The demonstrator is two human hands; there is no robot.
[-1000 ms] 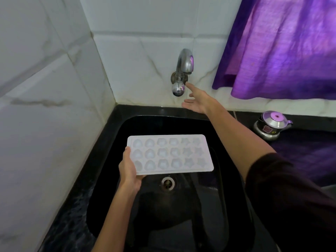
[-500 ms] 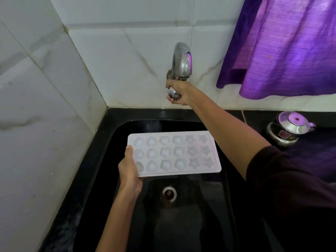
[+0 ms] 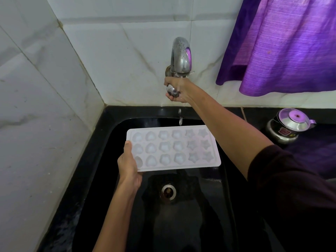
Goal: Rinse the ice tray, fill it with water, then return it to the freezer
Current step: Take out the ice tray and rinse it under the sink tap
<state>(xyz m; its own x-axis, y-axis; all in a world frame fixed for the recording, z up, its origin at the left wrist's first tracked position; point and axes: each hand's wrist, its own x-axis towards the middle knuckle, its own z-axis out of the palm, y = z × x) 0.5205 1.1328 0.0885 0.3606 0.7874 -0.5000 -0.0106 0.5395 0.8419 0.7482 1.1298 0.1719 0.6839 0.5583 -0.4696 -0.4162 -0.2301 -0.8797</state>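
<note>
White wall tiles back a black sink, over which the tray is held level by left hand fingers pinching its end, while right hand fingers are curled round the tap knob as water starts, so rinsing, filling and freezing are judged undone.

**Concealed and cropped items, sink corner**

- Tap knob: mostly covered by the right hand closed around it; only its underside shows.
- Ice tray: near-left corner hidden under the left hand; underside unseen.
- Water: a thin broken trickle, too faint to follow behind the hand.
- Purple curtain: cut by the top and right edges.
- Sink: front cut by the bottom edge.
- Steel pot: label too small to read.
</note>
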